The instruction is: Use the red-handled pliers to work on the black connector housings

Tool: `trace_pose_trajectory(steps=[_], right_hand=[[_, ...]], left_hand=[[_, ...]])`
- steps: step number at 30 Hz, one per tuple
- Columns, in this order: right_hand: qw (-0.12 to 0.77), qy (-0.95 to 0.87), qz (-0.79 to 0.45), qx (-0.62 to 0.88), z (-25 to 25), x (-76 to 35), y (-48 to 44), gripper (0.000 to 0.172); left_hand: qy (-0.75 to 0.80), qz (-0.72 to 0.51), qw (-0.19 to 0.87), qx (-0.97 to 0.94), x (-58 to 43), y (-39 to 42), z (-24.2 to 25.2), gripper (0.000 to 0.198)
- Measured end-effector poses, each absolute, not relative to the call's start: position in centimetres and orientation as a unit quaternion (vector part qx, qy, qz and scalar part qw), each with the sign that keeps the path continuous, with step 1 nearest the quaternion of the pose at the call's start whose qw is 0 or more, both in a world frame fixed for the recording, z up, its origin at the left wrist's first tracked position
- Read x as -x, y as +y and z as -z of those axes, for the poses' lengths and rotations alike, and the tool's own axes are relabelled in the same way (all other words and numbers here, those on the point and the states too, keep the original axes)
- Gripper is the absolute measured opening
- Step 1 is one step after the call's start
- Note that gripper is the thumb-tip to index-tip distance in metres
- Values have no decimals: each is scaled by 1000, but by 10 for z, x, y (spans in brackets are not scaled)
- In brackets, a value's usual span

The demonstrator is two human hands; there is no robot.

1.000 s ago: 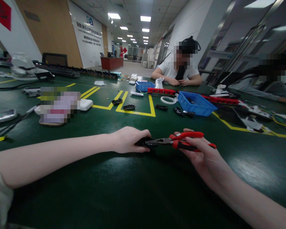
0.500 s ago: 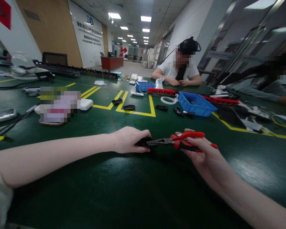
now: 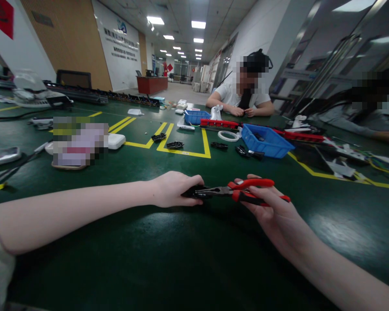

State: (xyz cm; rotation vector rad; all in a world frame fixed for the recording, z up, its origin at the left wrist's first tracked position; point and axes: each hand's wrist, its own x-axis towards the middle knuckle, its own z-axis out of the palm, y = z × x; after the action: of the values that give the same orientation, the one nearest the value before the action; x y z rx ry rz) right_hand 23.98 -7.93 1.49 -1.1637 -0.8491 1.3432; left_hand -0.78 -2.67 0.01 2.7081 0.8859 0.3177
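My left hand (image 3: 174,189) is closed on a small black part (image 3: 194,192) and presses it against the green table (image 3: 168,259). My right hand (image 3: 272,211) grips the red handles of long-nose pliers (image 3: 240,190). The pliers' dark jaws point left and meet the black part right at my left fingertips. Most of the part is hidden by my fingers.
Further back lie loose black parts (image 3: 175,145), a white ring (image 3: 229,135), two blue bins (image 3: 267,141) (image 3: 196,117) and red strips (image 3: 219,123) inside yellow floor-tape lines. One person sits across the table, another at the right edge. Cables and a phone lie at far left.
Pliers and both hands have shifted slightly left; otherwise the grip on the part and tool looks the same.
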Motion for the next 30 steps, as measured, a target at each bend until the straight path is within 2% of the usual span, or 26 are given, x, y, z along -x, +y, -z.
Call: trace_pose_trajectory(steps=[11,30], right_hand=[[562,-351,-564,493,-18,-241,-77,36],[555,-350,-566,499,-19,-239,-80,39]], left_hand=[[302,-110,135,-937,8,-26,1,32],[307,-108,136,-936,8,-28,-1,33]])
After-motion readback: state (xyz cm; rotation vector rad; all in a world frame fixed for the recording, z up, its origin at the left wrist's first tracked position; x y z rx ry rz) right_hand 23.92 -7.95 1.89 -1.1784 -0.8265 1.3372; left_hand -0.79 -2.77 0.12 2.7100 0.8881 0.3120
